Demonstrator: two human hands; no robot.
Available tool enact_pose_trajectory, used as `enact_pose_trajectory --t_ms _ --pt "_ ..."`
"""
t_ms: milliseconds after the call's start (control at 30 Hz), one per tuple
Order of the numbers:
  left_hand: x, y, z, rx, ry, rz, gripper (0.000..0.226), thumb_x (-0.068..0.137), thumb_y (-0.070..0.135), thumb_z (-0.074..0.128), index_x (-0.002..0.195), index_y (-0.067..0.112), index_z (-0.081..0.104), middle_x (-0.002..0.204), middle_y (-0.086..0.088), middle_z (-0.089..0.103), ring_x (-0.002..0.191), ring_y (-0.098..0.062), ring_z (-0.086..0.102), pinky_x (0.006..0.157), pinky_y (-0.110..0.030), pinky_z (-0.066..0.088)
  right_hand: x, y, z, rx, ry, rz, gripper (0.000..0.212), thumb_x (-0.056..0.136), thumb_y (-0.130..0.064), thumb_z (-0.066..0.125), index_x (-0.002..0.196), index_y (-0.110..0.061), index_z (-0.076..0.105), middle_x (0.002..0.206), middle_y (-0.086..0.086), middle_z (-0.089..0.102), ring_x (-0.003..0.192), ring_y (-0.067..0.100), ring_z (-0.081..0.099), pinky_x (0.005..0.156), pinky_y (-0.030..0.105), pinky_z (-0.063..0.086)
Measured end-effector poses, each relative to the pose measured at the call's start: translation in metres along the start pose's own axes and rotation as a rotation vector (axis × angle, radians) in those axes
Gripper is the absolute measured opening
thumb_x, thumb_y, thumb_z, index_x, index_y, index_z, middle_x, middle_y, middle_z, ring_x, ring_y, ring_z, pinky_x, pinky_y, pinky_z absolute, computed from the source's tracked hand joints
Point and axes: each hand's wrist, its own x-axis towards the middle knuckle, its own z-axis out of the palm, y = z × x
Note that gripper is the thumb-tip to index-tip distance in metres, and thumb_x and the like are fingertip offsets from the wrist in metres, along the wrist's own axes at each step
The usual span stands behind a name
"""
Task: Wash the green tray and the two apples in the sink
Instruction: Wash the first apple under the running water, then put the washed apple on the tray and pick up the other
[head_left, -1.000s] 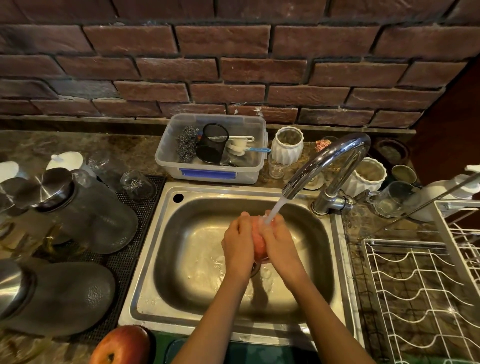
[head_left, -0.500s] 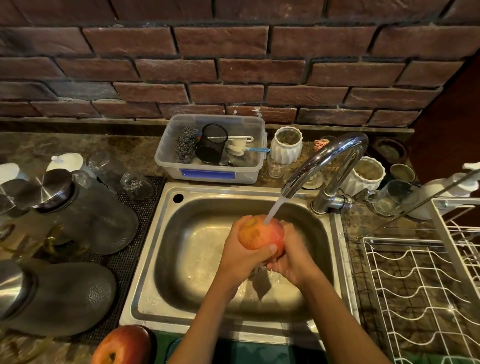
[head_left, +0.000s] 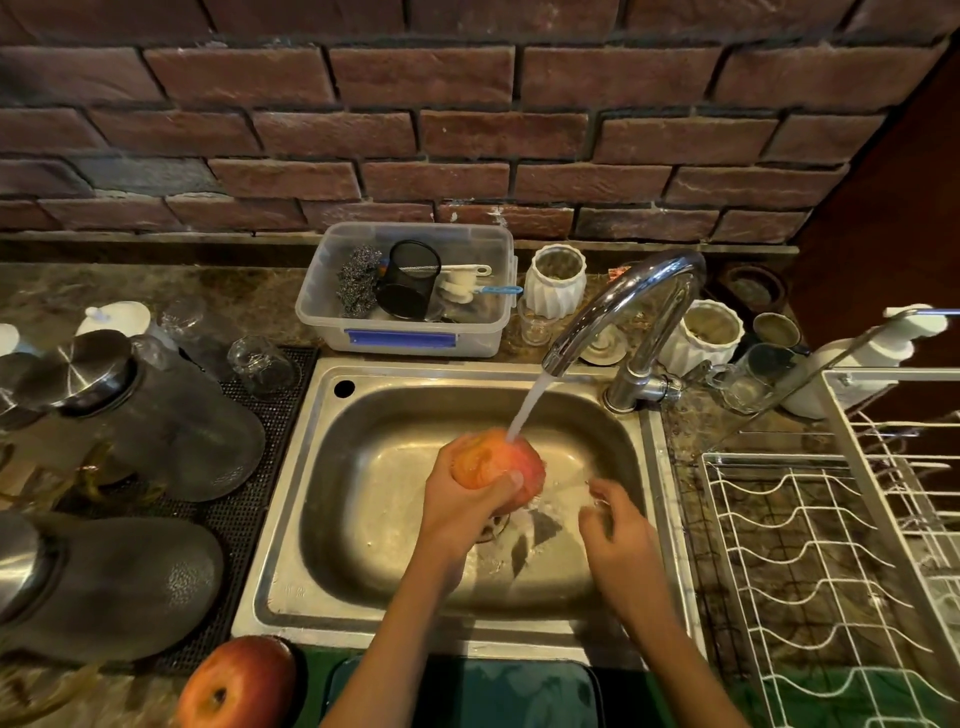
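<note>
Round red and yellow apple (head_left: 496, 460) wet under the tap (head_left: 618, 306), left hand (head_left: 462, 506) gripping it, right hand (head_left: 615, 525) loose beside it

So the whole setup sits on a dark mottled stone countertop (head_left: 249, 291) with a stainless steel sink (head_left: 311, 603) set into it. A clear plastic tub (head_left: 400, 332) stands behind the sink, two white ribbed ceramic jars (head_left: 556, 280) just beside it. Black rubber mat (head_left: 249, 525) on the left, white wire dish rack (head_left: 810, 561) on the right. At the front edge there's a red-yellow apple (head_left: 239, 680) beside a green tray (head_left: 467, 691).
</note>
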Motion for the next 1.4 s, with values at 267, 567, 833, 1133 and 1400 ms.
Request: enact_pose_trajectory --t_ms 267,567,833,1133,1400 --pt "-0.005 -0.007 0.001 -0.026 0.009 -0.021 0.084 0.049 0.042 0.091 0.125 0.041 0.056 0.124 0.004 0.062 0.112 -0.017 0.062 0.072 -0.026 0.061 -0.084 0.085 0.001 -0.634 -0.016 -0.142 0.068 0.1 -0.054 0.026 0.123 -0.009 0.071 0.138 0.018 0.061 0.13 0.044 0.053 0.11 0.055 0.038" --pt "-0.023 -0.011 -0.006 -0.033 0.028 -0.019 0.061 0.073 0.022 0.089 0.124 0.034 0.057 0.123 0.0 0.063 0.111 -0.018 0.063 0.071 -0.025 0.06 -0.096 0.101 0.002 -0.79 -0.139 -0.082 0.074 0.101 -0.056 0.009 0.141 -0.016 0.057 0.152 0.013 0.047 0.142 0.035 0.042 0.114 0.05 0.025" --pt "-0.058 -0.027 -0.032 -0.058 0.042 -0.088 0.059 0.075 0.024 0.088 0.125 0.033 0.059 0.123 0.0 0.064 0.109 -0.022 0.065 0.081 -0.047 0.063 -0.098 0.103 0.005 -0.829 -0.101 -0.084 0.075 0.1 -0.055 0.004 0.143 -0.017 0.053 0.154 0.012 0.044 0.145 0.032 0.038 0.115 0.052 0.031" --pt "-0.135 -0.065 -0.095 0.36 0.087 0.107 0.089 0.056 0.038 0.093 0.129 0.043 0.042 0.121 0.021 0.049 0.106 -0.002 0.055 0.07 -0.006 0.051 -0.093 0.122 0.011 -0.881 -0.093 -0.107 0.071 0.096 -0.058 -0.005 0.158 -0.027 0.01 0.167 0.003 -0.002 0.154 0.024 -0.007 0.124 0.049 0.003" --pt "-0.179 -0.102 -0.122 0.548 0.151 0.22 0.088 0.05 0.038 0.09 0.122 0.048 0.041 0.119 0.024 0.051 0.114 0.009 0.05 0.085 0.0 0.039 -0.094 0.123 0.013 -0.868 -0.047 -0.132 0.075 0.097 -0.062 -0.005 0.155 -0.026 0.025 0.165 0.004 0.016 0.154 0.024 0.008 0.122 0.052 0.011"
